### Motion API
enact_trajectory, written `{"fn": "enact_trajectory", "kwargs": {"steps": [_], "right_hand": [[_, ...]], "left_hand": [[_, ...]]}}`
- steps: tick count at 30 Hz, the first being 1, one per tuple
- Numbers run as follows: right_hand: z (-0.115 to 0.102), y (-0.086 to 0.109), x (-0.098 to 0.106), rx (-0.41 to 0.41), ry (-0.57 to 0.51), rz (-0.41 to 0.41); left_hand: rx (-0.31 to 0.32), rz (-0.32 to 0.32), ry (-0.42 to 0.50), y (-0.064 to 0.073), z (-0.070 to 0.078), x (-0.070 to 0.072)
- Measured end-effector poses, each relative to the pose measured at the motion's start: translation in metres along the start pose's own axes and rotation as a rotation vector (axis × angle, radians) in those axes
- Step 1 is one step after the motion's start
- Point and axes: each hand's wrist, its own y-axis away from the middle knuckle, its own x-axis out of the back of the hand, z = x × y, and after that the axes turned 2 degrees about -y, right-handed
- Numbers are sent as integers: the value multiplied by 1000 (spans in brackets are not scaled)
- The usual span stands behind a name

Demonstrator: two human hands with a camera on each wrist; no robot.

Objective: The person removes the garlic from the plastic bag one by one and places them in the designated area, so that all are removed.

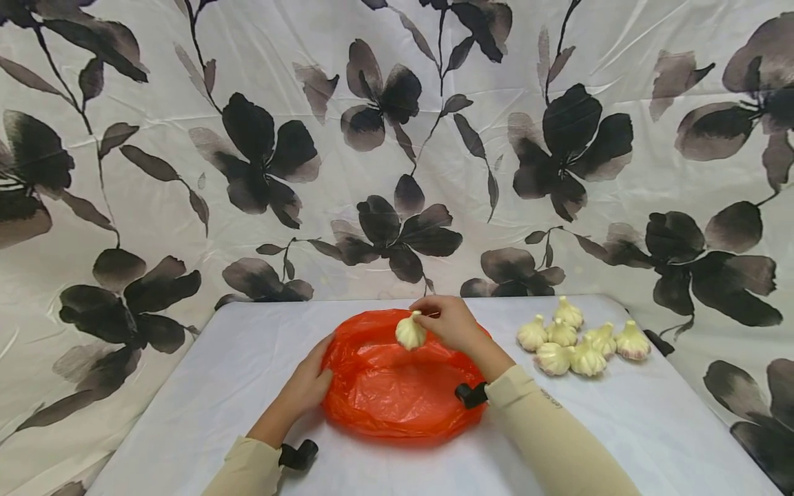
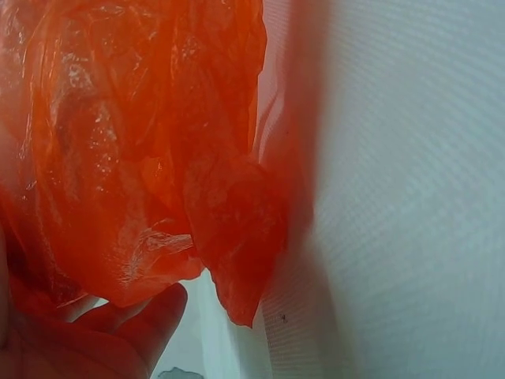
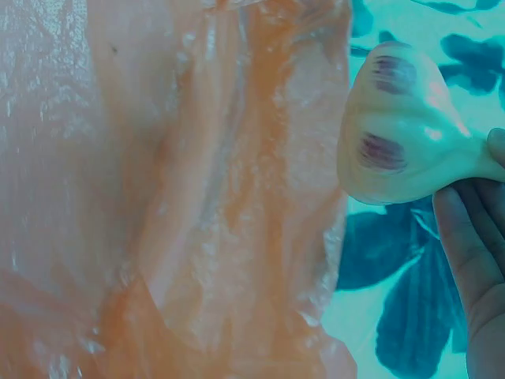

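An open red plastic bag sits on the table in the head view, its mouth facing up. At the bag's left side is my left hand, its fingers lying along the outside of the plastic. The left wrist view shows that hand at the edge of the crinkled red film, fingers fairly straight. My right hand pinches a garlic bulb by its stem over the bag's far rim. In the right wrist view the bulb hangs beside the bag's plastic, purple streaks showing on it.
To the right on the white-covered table stands a group of several garlic bulbs. Behind the table hangs a white cloth with dark flowers. A small black camera is strapped at each wrist.
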Motion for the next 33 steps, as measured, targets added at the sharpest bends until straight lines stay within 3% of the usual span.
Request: {"fn": "enact_trajectory", "kwargs": {"steps": [13,20,33], "right_hand": [[1,17,38,15,19,81],[8,33,60,46,38,135],[21,66,103,2,64,198]], "left_hand": [[-9,-8,20,0,-5,2],[-42,13,-18,0,-4,3],[-18,-4,-6,1,-1,3]]}}
